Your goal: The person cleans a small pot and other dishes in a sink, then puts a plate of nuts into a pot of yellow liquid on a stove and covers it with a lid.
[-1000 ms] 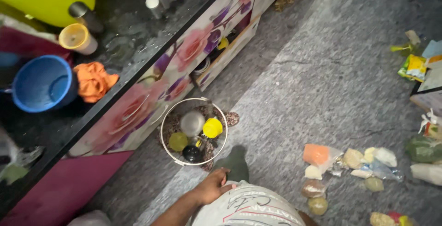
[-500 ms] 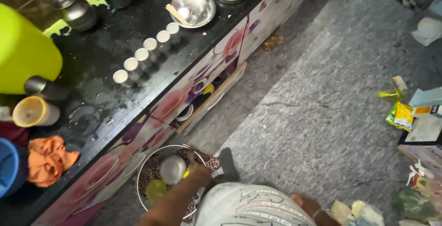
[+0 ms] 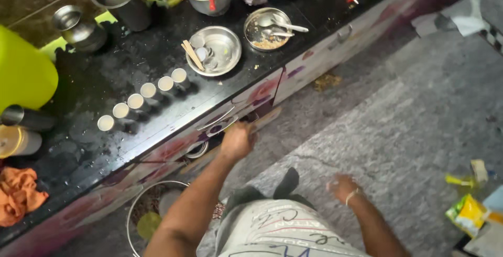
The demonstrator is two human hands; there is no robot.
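Now left hand (image 3: 237, 140) at drawer (image 3: 230, 131).

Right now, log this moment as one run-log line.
left hand: at drawer front, grip unclear | right hand: free, above floor | counter: row of small cups | bin: below
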